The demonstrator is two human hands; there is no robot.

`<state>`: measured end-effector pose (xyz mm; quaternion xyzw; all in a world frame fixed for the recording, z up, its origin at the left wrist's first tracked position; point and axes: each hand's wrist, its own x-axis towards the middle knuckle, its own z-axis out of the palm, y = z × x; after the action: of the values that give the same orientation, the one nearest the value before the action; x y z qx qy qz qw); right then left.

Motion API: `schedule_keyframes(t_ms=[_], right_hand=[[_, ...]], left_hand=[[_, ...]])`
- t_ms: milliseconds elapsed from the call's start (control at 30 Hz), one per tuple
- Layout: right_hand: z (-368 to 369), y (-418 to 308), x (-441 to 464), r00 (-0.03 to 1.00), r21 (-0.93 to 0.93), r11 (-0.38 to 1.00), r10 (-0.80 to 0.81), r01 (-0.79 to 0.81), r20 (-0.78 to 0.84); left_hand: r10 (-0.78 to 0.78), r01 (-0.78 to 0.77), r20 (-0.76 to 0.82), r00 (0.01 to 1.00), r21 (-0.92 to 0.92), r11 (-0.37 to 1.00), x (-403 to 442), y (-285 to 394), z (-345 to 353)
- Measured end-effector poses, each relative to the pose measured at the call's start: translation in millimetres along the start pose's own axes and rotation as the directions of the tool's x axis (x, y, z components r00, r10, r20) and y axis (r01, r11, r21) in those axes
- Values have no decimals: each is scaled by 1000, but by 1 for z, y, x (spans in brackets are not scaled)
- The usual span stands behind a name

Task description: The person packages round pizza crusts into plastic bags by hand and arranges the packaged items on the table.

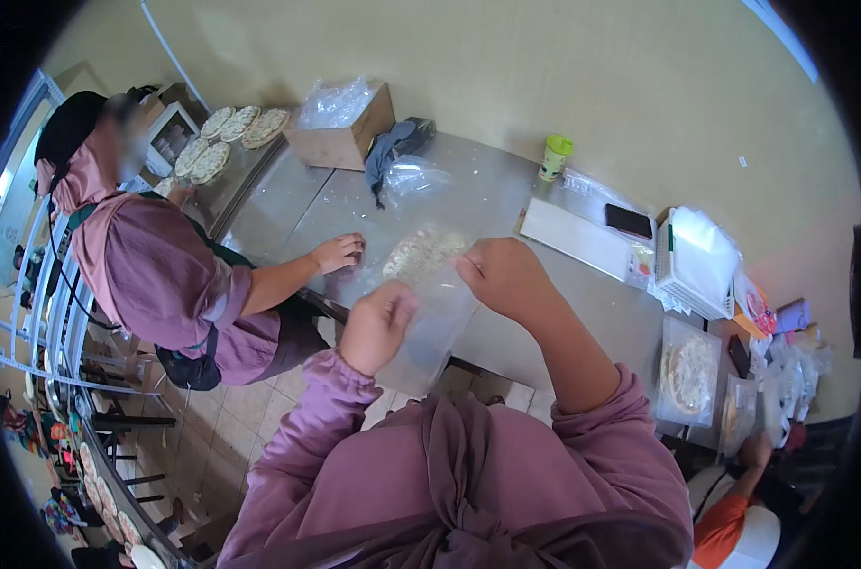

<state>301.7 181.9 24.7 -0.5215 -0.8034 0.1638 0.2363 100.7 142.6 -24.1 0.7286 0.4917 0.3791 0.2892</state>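
Observation:
A clear plastic bag (419, 334) hangs between my hands over the table's near edge. Inside it, toward the far end, lies a round flat pizza (419, 254) with a pale, crumbly topping. My left hand (381, 324) is closed in a pinch at the bag's left side. On the opposite side, my right hand (504, 275) is closed with its fingers curled at the bag's edge, close beside the pizza. The exact grip of the fingertips is partly hidden.
A co-worker (155, 275) stands at left, one hand (338, 253) on the metal table (288, 204). Several pizzas (203, 161) lie behind. Around the table are a cardboard box (340, 142), green cup (555, 157), phone (628, 221), white basket (698, 270) and bagged pizza (688, 375).

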Motion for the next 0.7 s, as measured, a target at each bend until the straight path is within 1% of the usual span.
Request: schedule_keyframes(t_ms=[33,67,100,133,167,200,233,267,300,333,367,400,433,467,500,533,567,600,633,667,700], right_hand=[[4,-3,2,1000,4,1000,-5,5,3],[9,-6,6,999,50,998,-38,38,-10],[14,-8,9,997,96,993,-70,72,-26],[20,-11,11,997,100,992,-73,75,-29],[27,-13,11,992,128,988,-76,88,-96],[31,-15,11,984,155,983,-76,101,-162],[37,-17,11,983,156,983,-75,101,-166],[41,-19,11,986,201,976,-58,89,-154],[44,-21,10,989,244,967,-42,76,-141],[46,-23,9,989,240,968,-43,76,-144],[49,-26,7,995,270,961,-38,63,-96],[50,-27,6,998,301,953,-33,46,-47],[47,-27,7,998,300,953,-30,43,-47],[43,-26,5,997,438,899,-7,-27,76],[41,-23,2,979,558,821,1,-117,204],[40,-13,0,977,559,818,13,-132,212],[41,3,0,961,717,644,126,-267,245],[43,21,-2,928,829,422,227,-368,296],[47,38,-7,892,842,352,347,-409,288],[53,58,-10,842,855,278,460,-438,282],[71,82,-17,839,854,275,465,-441,284]], left_hand=[[-34,33,-84,996,-13,999,-2,0,-8],[-60,62,-58,997,33,998,-4,7,-20],[-61,64,-60,996,39,997,-8,7,-25],[39,-37,-93,995,20,999,-13,7,-29],[139,-139,-126,982,4,990,-19,4,-32],[140,-140,-124,982,8,990,-26,0,-38],[200,-199,3,980,123,972,-34,-9,-43],[243,-269,134,961,227,936,-42,-18,-45],[247,-273,134,960,225,935,-51,-25,-42],[133,-172,195,972,198,965,-61,-33,-39],[17,-65,259,966,176,982,-71,-41,-35],[19,-65,259,966,173,983,-81,-53,-31],[-104,98,253,962,35,995,-86,-59,-29],[-222,257,267,938,-103,961,-90,-67,-31],[-226,263,277,934,-104,959,-94,-75,-36],[-236,256,218,947,-68,964,-94,-74,-45],[-245,254,160,956,-33,967,-93,-70,-54],[-292,311,137,947,-149,939,-93,-62,-64],[-295,316,144,945,-153,936,-94,-58,-75],[-354,372,123,927,-175,912,-96,-55,-87],[-412,425,104,905,-196,884,-99,-53,-97]])
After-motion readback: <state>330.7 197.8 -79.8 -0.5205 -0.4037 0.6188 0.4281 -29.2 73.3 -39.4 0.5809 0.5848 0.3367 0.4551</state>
